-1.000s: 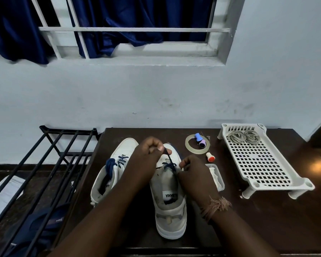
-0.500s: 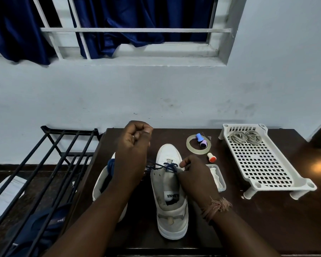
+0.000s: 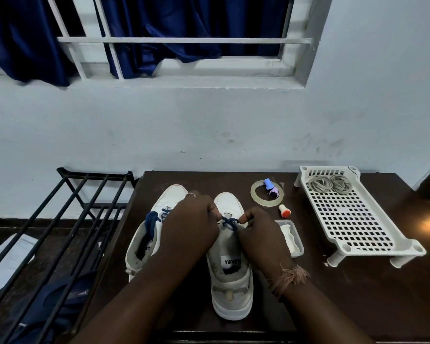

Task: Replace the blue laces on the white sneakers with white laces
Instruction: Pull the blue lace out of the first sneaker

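Two white sneakers stand toes-away on the dark wooden table [image 3: 358,294]. The right sneaker [image 3: 231,276] has only a short stretch of blue lace [image 3: 229,221] near its toe eyelets. My left hand [image 3: 191,224] and my right hand [image 3: 261,234] both pinch that lace from either side. The left sneaker [image 3: 144,242], partly behind my left arm, carries a bunched blue lace [image 3: 151,218] at its tongue. Two coiled whitish laces [image 3: 330,184] lie on the far end of a white perforated plastic rack [image 3: 358,219].
A tape ring [image 3: 255,197], blue and purple caps [image 3: 270,188], an orange-tipped cap [image 3: 283,211] and a small clear tray [image 3: 298,240] sit right of the shoes. A black metal rack [image 3: 60,232] stands left of the table. A wall and window rise behind.
My left hand, which had pulled the blue lace up and to the left, has come back down to the right sneaker's eyelets. My right hand stayed at the lace.
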